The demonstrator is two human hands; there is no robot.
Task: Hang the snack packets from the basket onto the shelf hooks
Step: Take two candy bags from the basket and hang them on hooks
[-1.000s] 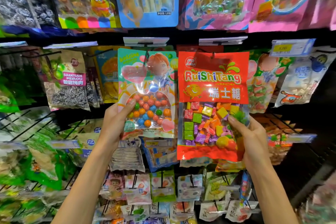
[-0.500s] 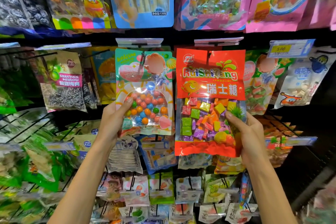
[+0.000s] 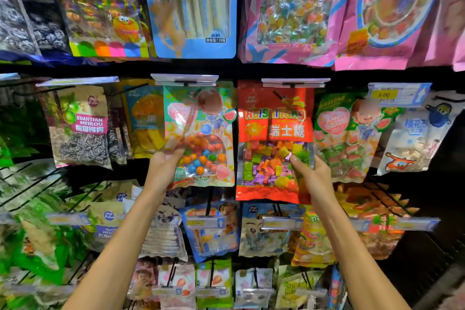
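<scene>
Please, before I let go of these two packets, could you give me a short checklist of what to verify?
1. Left hand grips ball-candy packet by its left edge: ok.
2. Right hand grips red packet by its right edge: ok.
3. Both packet tops reach the label strips: ok.
4. Packets hang securely without support: cannot tell.
5. Basket in view: not ok.

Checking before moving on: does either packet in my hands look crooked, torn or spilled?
Nothing stands out. The gumball packet and the red candy packet hang side by side, roughly straight, with nothing spilled; the left hand and right hand each pinch an outer edge.
</scene>
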